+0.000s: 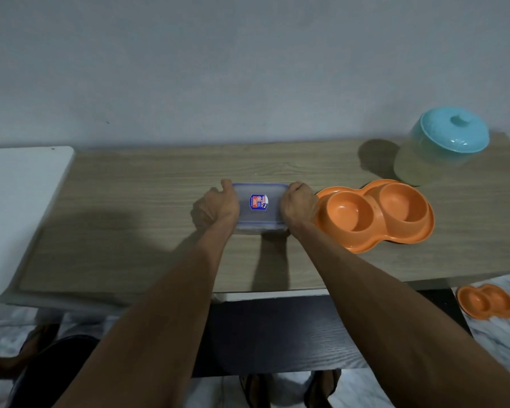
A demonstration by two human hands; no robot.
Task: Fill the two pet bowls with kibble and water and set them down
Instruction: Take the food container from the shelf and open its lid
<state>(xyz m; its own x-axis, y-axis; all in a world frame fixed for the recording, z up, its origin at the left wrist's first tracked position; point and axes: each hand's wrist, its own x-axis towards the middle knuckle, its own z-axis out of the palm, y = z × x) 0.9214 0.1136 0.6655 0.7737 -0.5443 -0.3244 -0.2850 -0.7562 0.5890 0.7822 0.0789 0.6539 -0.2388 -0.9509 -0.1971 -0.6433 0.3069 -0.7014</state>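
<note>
A clear plastic container [259,207] with a blue-rimmed lid and a blue label sits in the middle of the wooden table [130,201]. My left hand [221,203] grips its left end and my right hand [298,206] grips its right end. Its contents are hidden by the frosted lid. Just to the right, touching my right hand's side, lies an orange double pet bowl [374,214] with both hollows empty. A clear jar with a turquoise lid [445,142] stands at the table's back right.
A second orange double bowl [486,301] lies on the marbled floor at the right, below the table. A white surface [18,207] adjoins the table's left end. A grey wall runs behind. A dark shelf [277,334] sits under the table's front edge.
</note>
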